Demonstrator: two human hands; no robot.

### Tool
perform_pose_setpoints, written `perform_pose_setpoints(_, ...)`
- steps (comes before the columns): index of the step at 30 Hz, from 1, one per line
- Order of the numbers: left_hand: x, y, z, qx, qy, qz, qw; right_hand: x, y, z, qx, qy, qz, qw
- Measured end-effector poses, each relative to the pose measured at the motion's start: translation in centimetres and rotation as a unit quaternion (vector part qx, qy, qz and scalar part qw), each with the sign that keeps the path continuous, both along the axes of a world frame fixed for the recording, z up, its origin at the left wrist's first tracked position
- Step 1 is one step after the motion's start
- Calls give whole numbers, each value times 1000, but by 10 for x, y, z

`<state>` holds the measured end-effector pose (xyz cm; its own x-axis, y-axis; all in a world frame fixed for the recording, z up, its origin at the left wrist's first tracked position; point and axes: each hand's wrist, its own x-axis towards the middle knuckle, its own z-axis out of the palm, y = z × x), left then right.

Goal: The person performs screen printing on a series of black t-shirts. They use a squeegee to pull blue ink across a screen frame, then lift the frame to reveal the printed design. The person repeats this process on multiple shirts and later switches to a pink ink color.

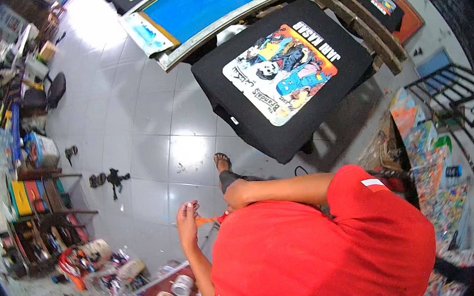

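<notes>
My left hand (pixel 187 215) is raised in front of my body, its fingers curled in and the fingertips close together. What it holds, if anything, is too small to make out. Beside it a thin orange strip (pixel 205 220), perhaps cloth, stretches toward my right hand (pixel 234 195). That hand is bent down in front of my red shirt, and its fingers are mostly hidden. Beyond both hands, a black T-shirt (pixel 217 99) with a colourful printed picture lies flat on a printing board. A screen-printing frame (pixel 167 59) with blue ink across its mesh rests to its upper left.
A wooden rail (pixel 363 25) runs past the boards, with another printed black shirt (pixel 373 3) behind it. Paint tubs (pixel 182 285) crowd the lower left, near a cluttered shelf (pixel 53 214). A black metal railing (pixel 456 87) stands at right. Dark scraps (pixel 114 179) lie on the tiled floor.
</notes>
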<state>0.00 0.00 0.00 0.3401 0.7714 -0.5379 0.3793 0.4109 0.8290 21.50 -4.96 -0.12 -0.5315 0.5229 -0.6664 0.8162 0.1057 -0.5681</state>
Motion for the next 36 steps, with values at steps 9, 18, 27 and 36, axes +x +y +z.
perform_pose_setpoints(9, -59, 181, -36, 32, 211, -165, 963, -18, 202, 9, 113, 175, -234, 950)
perform_pose_setpoints(18, -169, 340, -113, -65, 264, -255, 928, 5, 304, 33, 146, 175, -424, 876)
perform_pose_setpoints(27, -155, 634, -170, -40, 267, -338, 902, 3, 381, 48, 368, 127, -753, 531)
perform_pose_setpoints(36, 155, 893, -53, 98, -56, -323, 940, -10, 410, 4, 293, 332, -892, -93)
